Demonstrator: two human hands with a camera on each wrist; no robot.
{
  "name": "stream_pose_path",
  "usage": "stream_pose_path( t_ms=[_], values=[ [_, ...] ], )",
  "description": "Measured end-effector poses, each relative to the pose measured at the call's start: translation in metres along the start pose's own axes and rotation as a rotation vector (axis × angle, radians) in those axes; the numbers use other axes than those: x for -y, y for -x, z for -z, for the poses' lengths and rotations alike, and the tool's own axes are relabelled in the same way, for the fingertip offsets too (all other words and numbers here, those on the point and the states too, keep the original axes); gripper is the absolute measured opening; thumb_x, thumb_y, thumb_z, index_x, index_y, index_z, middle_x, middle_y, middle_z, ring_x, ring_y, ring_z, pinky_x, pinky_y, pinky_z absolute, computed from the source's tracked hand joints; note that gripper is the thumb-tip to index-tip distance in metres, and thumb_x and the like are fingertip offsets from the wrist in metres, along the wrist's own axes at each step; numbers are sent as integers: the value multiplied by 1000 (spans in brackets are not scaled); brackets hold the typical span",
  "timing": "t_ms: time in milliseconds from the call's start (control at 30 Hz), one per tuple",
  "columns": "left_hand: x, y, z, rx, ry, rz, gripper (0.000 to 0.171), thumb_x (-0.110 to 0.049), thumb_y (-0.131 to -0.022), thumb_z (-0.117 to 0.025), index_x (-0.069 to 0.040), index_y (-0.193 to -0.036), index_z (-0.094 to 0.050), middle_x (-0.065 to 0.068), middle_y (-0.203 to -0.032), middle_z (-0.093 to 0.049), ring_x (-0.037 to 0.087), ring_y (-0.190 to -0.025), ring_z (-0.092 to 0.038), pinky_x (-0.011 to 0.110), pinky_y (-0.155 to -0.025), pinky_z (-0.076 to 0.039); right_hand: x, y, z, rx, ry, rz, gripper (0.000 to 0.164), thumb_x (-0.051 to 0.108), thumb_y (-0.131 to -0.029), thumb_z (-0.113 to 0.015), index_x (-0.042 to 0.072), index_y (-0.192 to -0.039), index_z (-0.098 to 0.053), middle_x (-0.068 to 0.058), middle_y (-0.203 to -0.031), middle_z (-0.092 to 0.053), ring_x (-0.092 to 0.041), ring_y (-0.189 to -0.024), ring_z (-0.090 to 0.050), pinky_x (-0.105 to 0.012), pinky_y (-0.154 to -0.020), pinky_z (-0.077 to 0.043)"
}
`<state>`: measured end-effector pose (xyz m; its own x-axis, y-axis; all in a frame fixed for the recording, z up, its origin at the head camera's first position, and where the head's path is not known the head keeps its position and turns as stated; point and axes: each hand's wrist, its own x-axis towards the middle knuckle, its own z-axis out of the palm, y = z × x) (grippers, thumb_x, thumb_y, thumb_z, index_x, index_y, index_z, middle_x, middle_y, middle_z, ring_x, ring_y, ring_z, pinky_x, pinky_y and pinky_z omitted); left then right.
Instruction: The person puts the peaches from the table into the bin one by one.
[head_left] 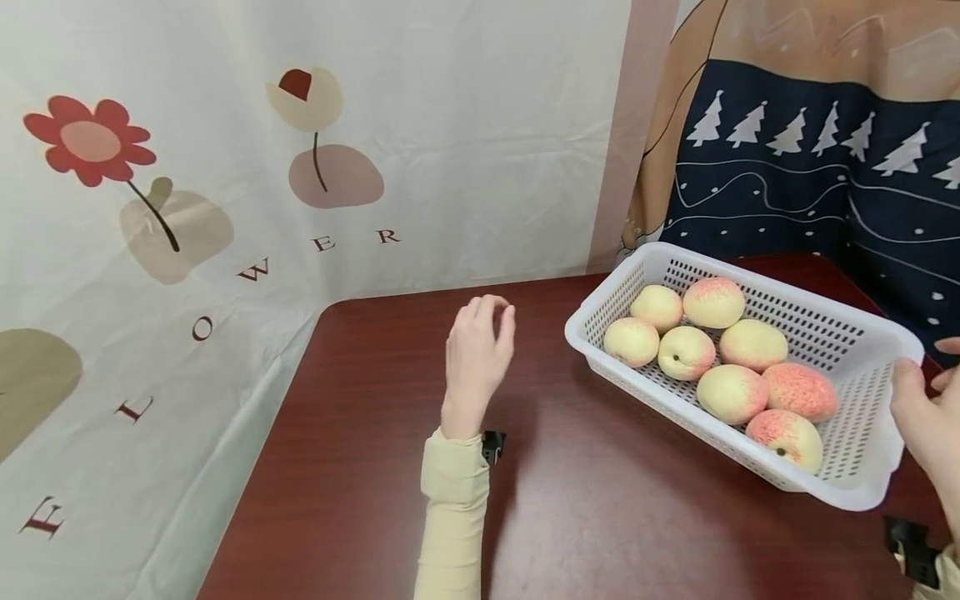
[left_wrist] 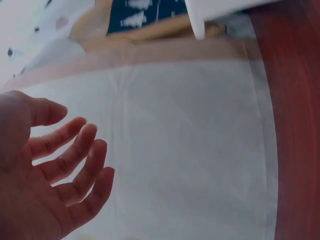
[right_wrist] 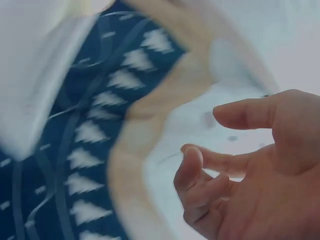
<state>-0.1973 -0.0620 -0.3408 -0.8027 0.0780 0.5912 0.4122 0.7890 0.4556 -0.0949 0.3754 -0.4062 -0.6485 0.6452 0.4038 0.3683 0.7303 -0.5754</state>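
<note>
A white perforated plastic basket [head_left: 678,412] stands on the right of the dark red table, with several yellow and pink peaches [head_left: 731,393] inside, mostly toward its left and middle. My left hand [head_left: 480,342] is held over the table to the left of the basket; in the left wrist view its fingers [left_wrist: 82,165] are loosely bent with nothing between them. At the right edge of the head view, my right hand [head_left: 930,425] is beside the basket's right end, partly cut off. In the right wrist view, its thumb [right_wrist: 245,114] and fingers stand apart around bare air.
A white cloth printed with flowers and letters [head_left: 487,150] hangs behind and to the left of the table [head_left: 375,467]. Dark blue fabric with white trees [head_left: 787,183] lies behind the basket. Each wrist wears a small black device [head_left: 492,447].
</note>
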Motion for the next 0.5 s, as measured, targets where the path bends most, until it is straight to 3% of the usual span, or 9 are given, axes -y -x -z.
stream_pose_path(
  t_ms=[100,167,233,267,367,433,500],
  values=[
    [8,4,3,-31,-17,24,18,-23,-93,-54,-9,-96,-64,7,-90,-64,23,-83,-55,40,-64,-50,80,31,38,15,-24,181,43,17,-91,-44,-3,-129,-44,-17,-80,-42,-7,-60,-41,-22,-45,-30],
    [11,6,1,-34,-42,27,20,-26,-93,-54,-9,-97,-63,8,-93,-63,25,-87,-55,40,-67,-50,121,43,47,87,-32,279,40,14,-91,-46,-9,-123,-47,-23,-86,-47,-25,-71,-49,-35,-55,-40],
    [11,7,-3,-16,-68,27,23,-29,-92,-54,-9,-100,-63,9,-96,-62,27,-90,-53,41,-70,-50,154,51,46,194,-74,343,38,14,-91,-47,-10,-121,-47,-30,-100,-50,-43,-88,-47,-49,-68,-39],
    [11,8,-5,1,-82,29,26,-31,-92,-54,-9,-103,-62,10,-99,-62,28,-93,-52,41,-74,-49,165,53,39,203,-100,397,36,14,-91,-48,-10,-118,-49,-29,-102,-53,-43,-92,-48,-56,-73,-38],
    [10,11,-15,84,-131,57,41,-42,-91,-51,-12,-118,-56,10,-116,-57,30,-111,-46,45,-89,-45,189,58,6,301,-184,525,38,17,-91,-50,-7,-121,-49,-28,-115,-52,-42,-107,-46,-57,-89,-34],
    [10,13,-20,153,-150,99,53,-50,-90,-48,-16,-130,-49,9,-132,-48,31,-127,-34,52,-100,-38,200,61,-18,319,-175,627,42,19,-89,-53,-8,-122,-49,-28,-121,-51,-41,-115,-43,-56,-98,-32],
    [9,14,-26,224,-174,139,64,-60,-87,-45,-24,-139,-39,7,-145,-34,32,-138,-15,62,-105,-26,207,65,-39,373,-129,660,50,28,-90,-53,-4,-128,-47,-26,-131,-46,-43,-125,-33,-60,-102,-26]
  ],
)
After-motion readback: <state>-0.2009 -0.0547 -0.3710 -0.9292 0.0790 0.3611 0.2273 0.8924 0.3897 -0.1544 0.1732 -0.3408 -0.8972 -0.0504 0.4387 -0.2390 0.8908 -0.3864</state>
